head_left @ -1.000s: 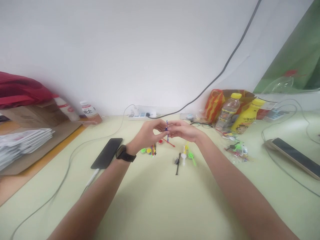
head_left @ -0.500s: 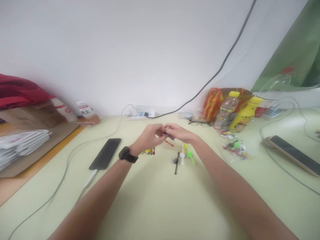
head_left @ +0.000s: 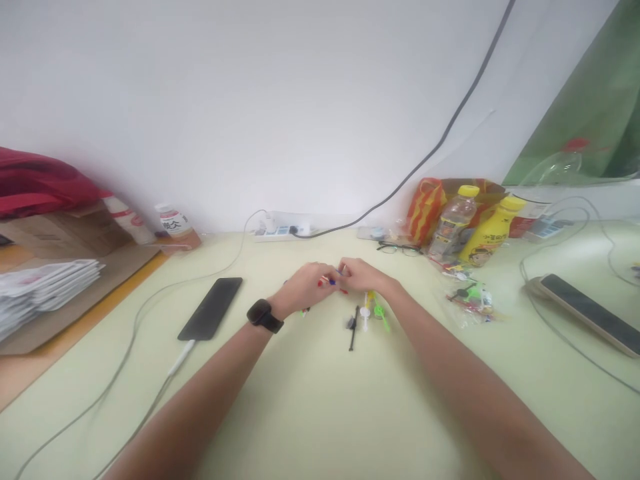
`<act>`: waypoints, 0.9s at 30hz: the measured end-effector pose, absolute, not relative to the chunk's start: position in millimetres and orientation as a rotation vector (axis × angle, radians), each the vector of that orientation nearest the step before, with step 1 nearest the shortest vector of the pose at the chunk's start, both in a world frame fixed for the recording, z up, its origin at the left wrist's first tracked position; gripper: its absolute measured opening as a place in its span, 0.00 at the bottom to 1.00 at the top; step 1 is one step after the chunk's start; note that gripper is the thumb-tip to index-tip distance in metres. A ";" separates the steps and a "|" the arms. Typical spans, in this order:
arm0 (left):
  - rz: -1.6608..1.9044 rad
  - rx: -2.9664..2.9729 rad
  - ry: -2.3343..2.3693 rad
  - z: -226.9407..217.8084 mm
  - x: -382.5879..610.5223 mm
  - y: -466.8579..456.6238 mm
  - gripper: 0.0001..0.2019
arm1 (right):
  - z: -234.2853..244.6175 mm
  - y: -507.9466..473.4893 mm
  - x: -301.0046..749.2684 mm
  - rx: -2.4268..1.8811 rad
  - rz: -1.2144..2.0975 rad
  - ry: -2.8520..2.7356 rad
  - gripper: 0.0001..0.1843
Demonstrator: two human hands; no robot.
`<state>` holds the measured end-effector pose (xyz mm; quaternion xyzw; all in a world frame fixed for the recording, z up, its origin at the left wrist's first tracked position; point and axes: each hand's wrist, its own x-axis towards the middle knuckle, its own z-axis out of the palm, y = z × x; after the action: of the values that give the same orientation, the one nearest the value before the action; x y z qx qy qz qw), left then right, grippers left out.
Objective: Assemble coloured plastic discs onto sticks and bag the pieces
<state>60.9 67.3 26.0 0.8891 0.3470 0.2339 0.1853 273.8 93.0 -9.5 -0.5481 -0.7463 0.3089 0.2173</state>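
Observation:
My left hand, with a black watch on the wrist, is closed, its fingertips against a small blue plastic piece. My right hand meets it from the other side, fingers pinched at the same blue bit; its exact shape is mostly hidden. A red piece shows just below the fingertips. Nearer to me lie a black rod-like piece, a white piece and a green piece with some yellow beside it. Other coloured bits are partly covered by my left hand.
A black phone on a charging cable lies to the left. At right are a plastic bag of coloured parts, a yellow bottle, a clear bottle and another phone. Glasses and a power strip sit by the wall.
Both hands have come down slightly toward the table, the right one also a little rightward. My left hand now covers more of the coloured bits beneath it.

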 end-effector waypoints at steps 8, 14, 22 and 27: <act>0.476 2.559 1.180 23.4 61.6 69.1 0.04 | -9.1 92.0 261.8 -1.417 0.687 -2.273 0.07; 0.467 2.657 1.119 18.8 58.1 75.9 0.05 | -5.9 90.4 259.3 -1.341 0.667 -2.335 0.05; 0.501 2.677 1.088 18.7 52.6 79.2 0.06 | 1.7 83.5 257.9 -1.370 0.736 -2.345 0.07; 0.504 2.599 1.068 22.6 50.5 78.1 0.07 | 4.5 77.7 250.7 -1.459 0.741 -2.297 0.11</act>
<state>50.5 78.1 22.6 0.9011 0.3703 0.1747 0.1430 250.7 77.7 4.5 -0.5107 -0.8039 0.2593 0.1599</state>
